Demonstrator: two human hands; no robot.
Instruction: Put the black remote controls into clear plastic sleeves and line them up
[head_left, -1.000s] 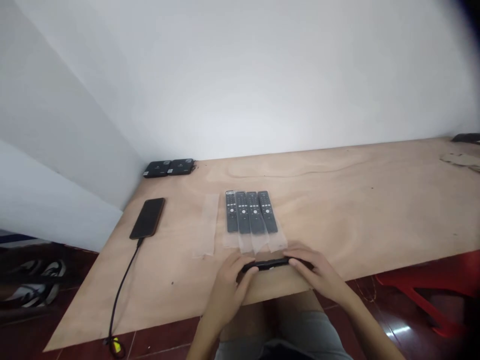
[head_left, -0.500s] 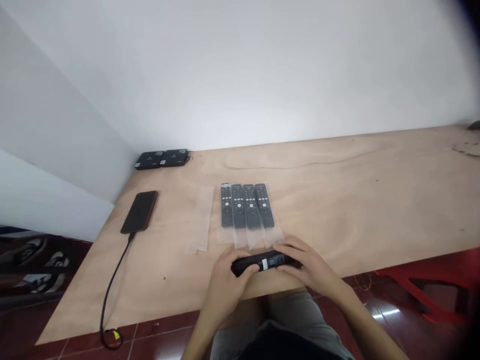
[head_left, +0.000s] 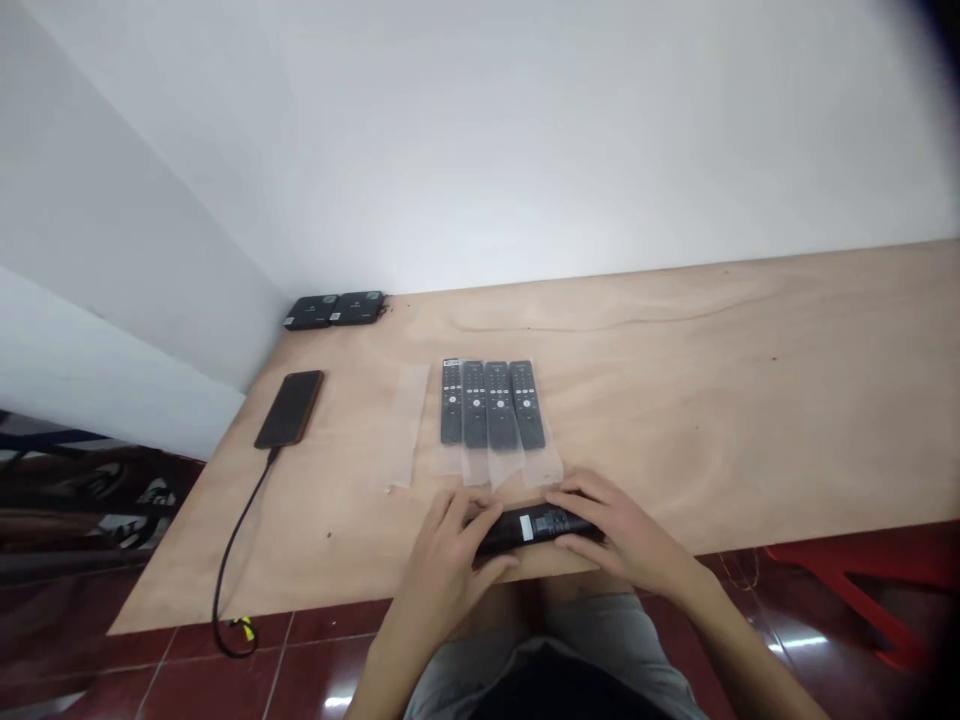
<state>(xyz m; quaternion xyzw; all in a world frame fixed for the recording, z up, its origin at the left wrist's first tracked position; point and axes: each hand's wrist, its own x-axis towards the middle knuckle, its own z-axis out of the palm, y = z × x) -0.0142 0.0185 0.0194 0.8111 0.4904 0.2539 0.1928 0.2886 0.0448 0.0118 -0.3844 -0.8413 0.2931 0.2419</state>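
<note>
A black remote control (head_left: pixel 534 525) lies sideways between my two hands near the table's front edge, its labelled back facing up. My left hand (head_left: pixel 450 545) is closed around its left end, fingers over the far side and thumb along the near side. At the other end, my right hand (head_left: pixel 604 525) grips it between fingers and thumb. Just beyond my hands, several remote controls in clear plastic sleeves (head_left: pixel 493 405) lie side by side, buttons up. Left of them is a flat, translucent plastic sleeve (head_left: pixel 409 425).
A phone (head_left: pixel 289 408) with a black cable (head_left: pixel 232 545) lies on the left of the wooden table (head_left: pixel 720 420); the cable hangs over the front edge. Two black boxes (head_left: pixel 335 310) sit in the back left corner by the wall. A red plastic stool (head_left: pixel 847 580) stands at right.
My left hand has shifted its hold, with its fingers now reaching over the top of the remote control's left end. The view has moved slightly; my right hand keeps its grip.
</note>
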